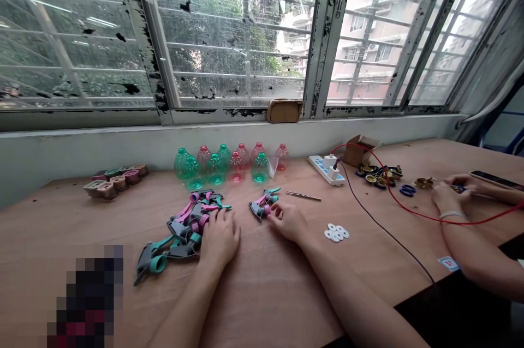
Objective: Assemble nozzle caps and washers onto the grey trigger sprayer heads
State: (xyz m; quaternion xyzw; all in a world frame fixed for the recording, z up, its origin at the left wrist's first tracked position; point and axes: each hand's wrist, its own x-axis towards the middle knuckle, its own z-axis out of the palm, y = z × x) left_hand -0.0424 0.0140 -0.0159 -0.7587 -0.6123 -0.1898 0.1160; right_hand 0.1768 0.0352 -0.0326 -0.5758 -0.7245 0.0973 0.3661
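My left hand (220,236) lies at the right side of a heap of spray bottle trigger heads (189,222), grey with pink or teal parts. Its fingers reach forward, with the tips at the heap. My right hand (290,221) is closed, thumb and finger at the pink collar of a grey-and-pink spray trigger head (260,209). A trigger head with teal parts (271,195) lies just beyond. Behind them stand several clear green bottles (215,169) and red bottles (236,168), open at the neck.
Metal tweezers (303,196) and white ring washers (336,233) lie to the right. A power strip (326,170) has a red cable and a black cable. Farther right, another person's hands (450,191) work near blue scissors (407,190). Small boxes (117,181) sit back left.
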